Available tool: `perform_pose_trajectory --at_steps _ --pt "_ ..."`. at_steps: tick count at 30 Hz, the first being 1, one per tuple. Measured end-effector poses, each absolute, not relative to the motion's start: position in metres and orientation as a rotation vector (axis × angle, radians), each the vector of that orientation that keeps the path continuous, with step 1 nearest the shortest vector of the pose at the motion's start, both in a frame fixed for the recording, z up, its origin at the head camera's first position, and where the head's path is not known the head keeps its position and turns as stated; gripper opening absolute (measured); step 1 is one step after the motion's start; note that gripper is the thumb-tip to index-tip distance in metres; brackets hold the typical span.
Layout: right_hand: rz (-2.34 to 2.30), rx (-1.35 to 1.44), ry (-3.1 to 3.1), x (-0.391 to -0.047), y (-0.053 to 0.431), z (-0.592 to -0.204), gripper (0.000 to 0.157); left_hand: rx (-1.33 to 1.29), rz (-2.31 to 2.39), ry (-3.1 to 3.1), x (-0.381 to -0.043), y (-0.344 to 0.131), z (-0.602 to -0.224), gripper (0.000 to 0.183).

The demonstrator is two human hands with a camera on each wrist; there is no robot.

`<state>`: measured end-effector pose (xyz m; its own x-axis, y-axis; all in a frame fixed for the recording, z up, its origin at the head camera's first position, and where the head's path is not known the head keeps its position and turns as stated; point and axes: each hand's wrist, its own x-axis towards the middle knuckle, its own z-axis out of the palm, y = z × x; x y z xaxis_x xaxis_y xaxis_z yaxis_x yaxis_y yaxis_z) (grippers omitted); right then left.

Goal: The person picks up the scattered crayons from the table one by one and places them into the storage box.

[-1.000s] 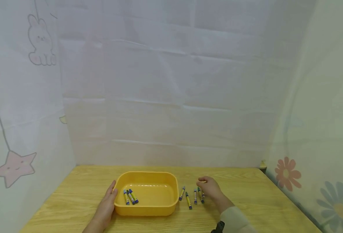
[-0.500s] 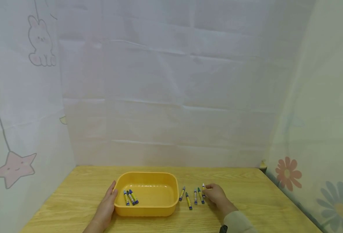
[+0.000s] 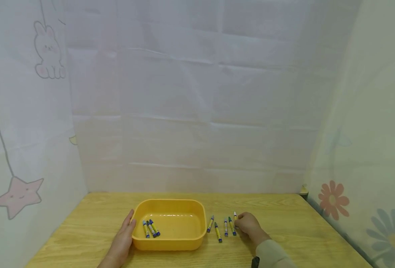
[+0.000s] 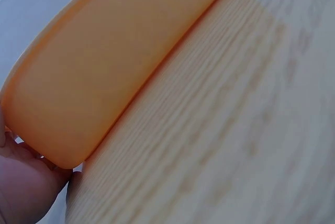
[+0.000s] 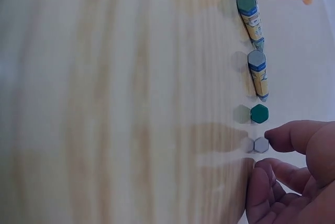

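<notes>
My left hand (image 3: 121, 236) rests against the left end of a yellow plastic tub (image 3: 168, 243), fingers straight along its outer wall and thumb at the rim. Three crayons lie together in the tub, among them a light-blue one (image 3: 146, 229) and a blue one (image 3: 155, 227). On the table right of the tub, my right hand (image 3: 249, 224) pinches a white crayon (image 3: 235, 215) between thumb and forefinger. In the right wrist view its end (image 5: 261, 144) shows between them, close over the tabletop. A green crayon (image 3: 232, 226) lies just left of it.
Between the tub and the green crayon lie a grey crayon (image 3: 226, 227), a dark-tipped crayon (image 3: 218, 232) and a bluish-grey crayon (image 3: 210, 224), the last close to the tub's wall. The wooden table (image 3: 93, 219) meets a pale cloth backdrop (image 3: 190, 149) behind.
My right hand has come down from above onto the white crayon and taken it between thumb and forefinger. The left hand and tub have stayed in place.
</notes>
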<state>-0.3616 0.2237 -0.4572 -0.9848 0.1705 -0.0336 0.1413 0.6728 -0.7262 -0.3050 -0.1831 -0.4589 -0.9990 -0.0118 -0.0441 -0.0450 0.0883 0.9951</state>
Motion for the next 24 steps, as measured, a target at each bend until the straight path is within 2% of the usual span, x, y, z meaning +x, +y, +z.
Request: perform_pose_trajectory --at_steps 15,24 --pt "1.127 -0.272 -2.873 -0.359 0.222 -0.456 0.033 -0.041 2.114 2.296 -0.303 -0.184 -0.459 0.067" --pt "1.721 -0.308 -2.589 -0.360 0.232 -0.461 0.052 -0.043 2.115 2.282 -0.303 -0.185 -0.456 0.067"
